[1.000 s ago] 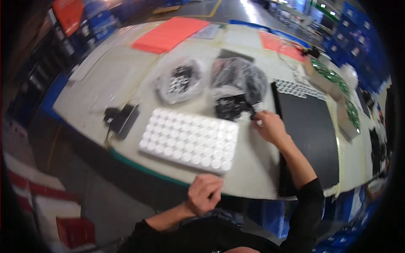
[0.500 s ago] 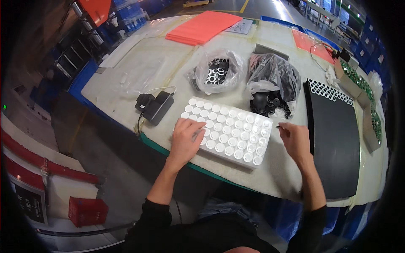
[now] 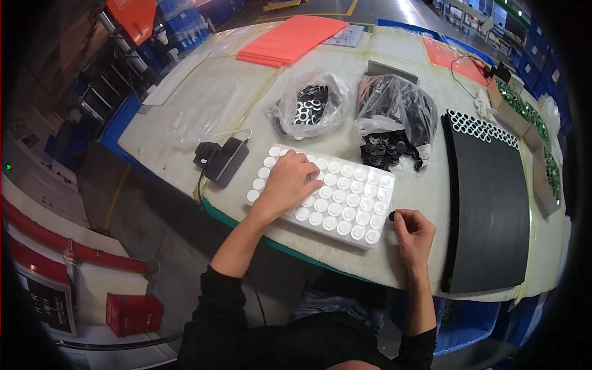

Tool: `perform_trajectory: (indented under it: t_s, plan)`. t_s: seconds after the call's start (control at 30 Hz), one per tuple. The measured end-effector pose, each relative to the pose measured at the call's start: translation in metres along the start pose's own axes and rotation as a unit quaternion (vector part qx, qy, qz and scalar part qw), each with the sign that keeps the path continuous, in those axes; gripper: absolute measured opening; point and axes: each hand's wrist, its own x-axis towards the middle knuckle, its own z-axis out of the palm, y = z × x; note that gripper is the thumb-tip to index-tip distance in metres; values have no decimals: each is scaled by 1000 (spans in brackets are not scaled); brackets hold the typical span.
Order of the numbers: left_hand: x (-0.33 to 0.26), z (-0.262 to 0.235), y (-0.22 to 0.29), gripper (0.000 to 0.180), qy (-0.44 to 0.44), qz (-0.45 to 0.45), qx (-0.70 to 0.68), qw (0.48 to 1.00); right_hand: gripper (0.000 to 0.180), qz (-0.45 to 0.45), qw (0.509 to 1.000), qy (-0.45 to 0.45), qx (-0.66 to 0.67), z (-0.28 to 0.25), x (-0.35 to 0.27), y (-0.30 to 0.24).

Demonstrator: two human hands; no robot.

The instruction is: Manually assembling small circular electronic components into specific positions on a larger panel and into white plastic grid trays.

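Head view: two bare hands at work over a white tray (image 3: 345, 238), which lies near the front edge of a pale table (image 3: 179, 154) and is set with rows of round white pieces (image 3: 353, 200); clock directions are taken from the tray's centre. Right hand (image 3: 414, 233), at four o'clock, is just beyond the tray's edge; its grip is narrow, thumb and forefinger pinching a small black disc (image 3: 391, 216) at their tips. Left hand (image 3: 288, 185), between nine and ten o'clock, reaches over the tray and hides some of the white pieces, its fingers bent and pointing downward; whether it holds anything cannot be told. At ten o'clock, near the tray's corner, is a black power adapter (image 3: 226, 161). At twelve o'clock stands an open clear bag (image 3: 320, 127) containing black-and-white rings (image 3: 306, 112); at one o'clock, a second plastic bag (image 3: 398, 105), with loose black discs (image 3: 388, 150) at its mouth, toward two o'clock. A long black panel (image 3: 487, 209) lies at three o'clock, well apart from the tray, its far end covered by rows of white-rimmed rings (image 3: 483, 126). Farther off, between eleven and twelve, lies a stack of orange sheets (image 3: 290, 40).
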Motion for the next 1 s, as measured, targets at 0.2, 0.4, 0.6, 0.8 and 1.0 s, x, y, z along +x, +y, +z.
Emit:
perform_trajectory:
  t_s: [0.2,0.4,0.6,0.8,1.0]
  plan:
    - [15,-1,3,12,-109,16,66,992,10,0,1000,0,18,-2,-2,2]
    - [16,7,11,8,-90,211,257,939,10,-4,998,6,56,-2,-4,3]
    - [18,5,1,9,-73,134,125,980,10,-5,997,4,76,-5,-6,1]
    - [11,-3,-3,15,-97,69,24,993,11,-7,997,5,82,-4,-7,4]
    - [15,-4,-7,10,-129,67,36,989,11,-2,997,0,76,-4,-7,5]
